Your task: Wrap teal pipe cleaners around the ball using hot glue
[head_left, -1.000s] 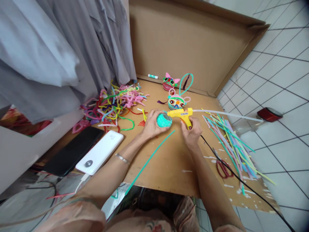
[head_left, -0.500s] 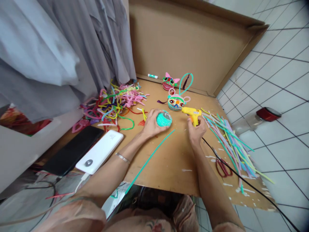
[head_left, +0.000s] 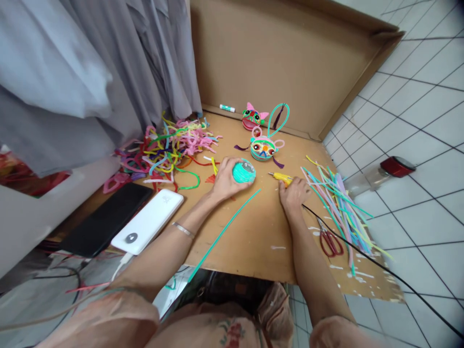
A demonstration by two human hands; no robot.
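Observation:
My left hand holds a round ball wrapped in turquoise pipe cleaner, its greyish uncovered patch facing up and to the right. In my right hand is a yellow glue gun, tilted low over the table with its nozzle pointing left; the hand covers most of its handle. Between my forearms, a long green pipe cleaner lies slantwise and sticks out past the table's front edge. Behind the ball sits a turquoise animal-face ornament with pink ear loops and purple tassels.
A pink-eared animal face and a glue stick lie along the cardboard wall. Tangled pipe cleaners heap at left, near a power bank and black phone. Straight pipe cleaners, scissors and a black cord lie right.
My right hand has lowered and turned the glue gun from upright onto its side, its nozzle moving away from the animal-face ornament. My left hand keeps hold of the ball.

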